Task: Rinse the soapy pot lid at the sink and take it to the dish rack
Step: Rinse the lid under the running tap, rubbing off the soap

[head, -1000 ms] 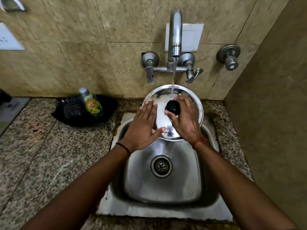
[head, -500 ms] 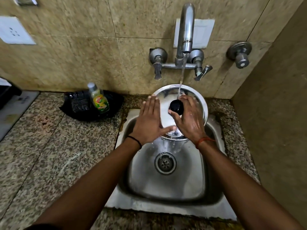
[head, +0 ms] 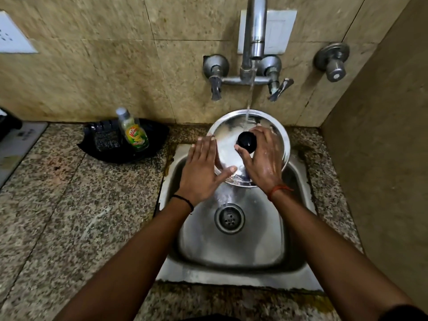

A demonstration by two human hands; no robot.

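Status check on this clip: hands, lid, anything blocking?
Right hand grips the black knob; left hand flat on the pot lid. Lid tilted over the sink, tap water hitting it. Nothing in the way.

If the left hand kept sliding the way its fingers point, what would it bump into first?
Probably the wall behind the sink. The left hand lies flat on the pot lid, fingers pointing toward the tiles just left of the tap's left handle. Depth is unclear.
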